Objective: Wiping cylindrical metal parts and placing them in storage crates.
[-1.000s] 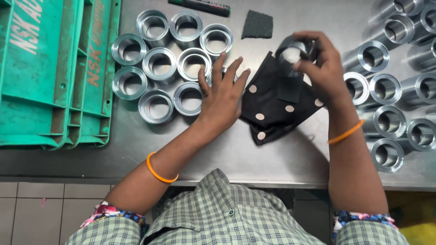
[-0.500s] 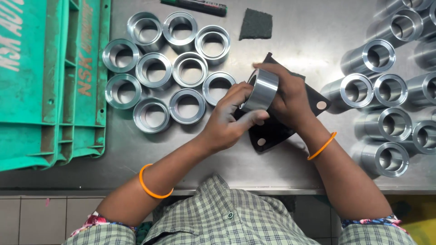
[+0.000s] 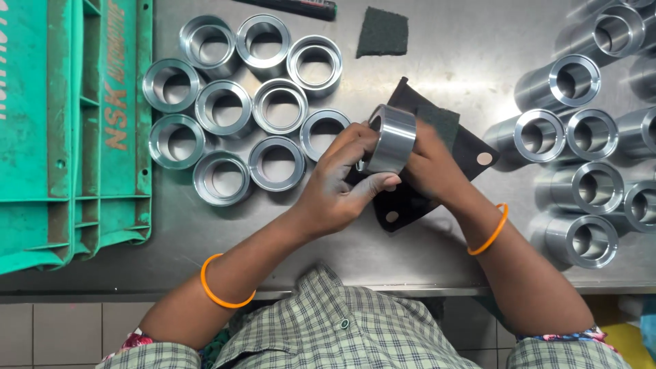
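Note:
Both hands hold one shiny steel ring [image 3: 391, 139] on its side above a black rubber mat [image 3: 471, 154] with pale round dots. My left hand [image 3: 342, 188] grips the ring from the left, thumb under its lower rim. My right hand [image 3: 427, 164] cups it from the right and partly hides the mat. A dark green scouring pad piece [image 3: 441, 119] lies on the mat just behind the ring.
Several finished rings [image 3: 225, 109] stand in a cluster to the left. Several taller steel sleeves [image 3: 581, 137] fill the right side. Green plastic crates [image 3: 68, 130] sit at far left. Another scouring pad [image 3: 383, 31] and a dark bar [image 3: 301, 7] lie at the back.
The right hand brought the ring down from the back right to the middle of the mat. The left hand left the mat and closed on the ring, which has turned on its side.

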